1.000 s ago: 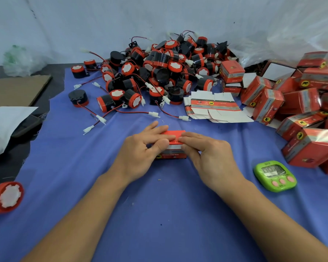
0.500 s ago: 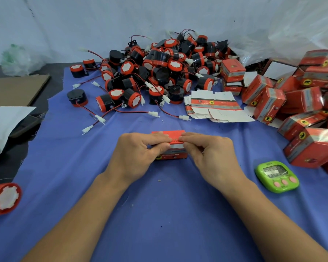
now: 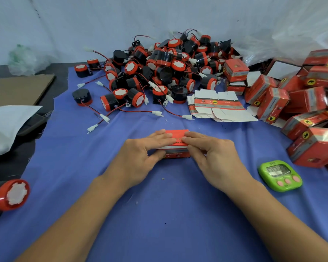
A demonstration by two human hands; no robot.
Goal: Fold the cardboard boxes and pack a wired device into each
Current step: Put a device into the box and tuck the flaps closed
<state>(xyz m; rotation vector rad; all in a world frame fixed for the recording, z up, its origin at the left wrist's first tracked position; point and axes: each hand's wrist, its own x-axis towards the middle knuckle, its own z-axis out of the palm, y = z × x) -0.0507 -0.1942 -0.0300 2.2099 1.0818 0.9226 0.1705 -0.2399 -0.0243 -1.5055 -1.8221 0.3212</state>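
Note:
A small red cardboard box (image 3: pixel 176 146) rests on the blue cloth in front of me. My left hand (image 3: pixel 142 159) grips its left side, fingers on its top and thumb on its front. My right hand (image 3: pixel 214 157) holds its right side the same way, fingertips meeting on the lid. Behind it lies a big pile of black and red wired devices (image 3: pixel 159 72) with red and black leads and white plugs. A stack of flat unfolded boxes (image 3: pixel 220 108) lies to the right of the pile.
Folded red boxes (image 3: pixel 307 103) are heaped at the right. A green timer (image 3: pixel 279 175) lies by my right wrist. One loose device (image 3: pixel 11 194) sits at the left edge. Brown cardboard (image 3: pixel 17 87) and white plastic (image 3: pixel 6 123) lie off the cloth, far left.
My left fingers have curled down from a raised, spread pose onto the box top, and both hands now press the lid flat. The box has stayed in place.

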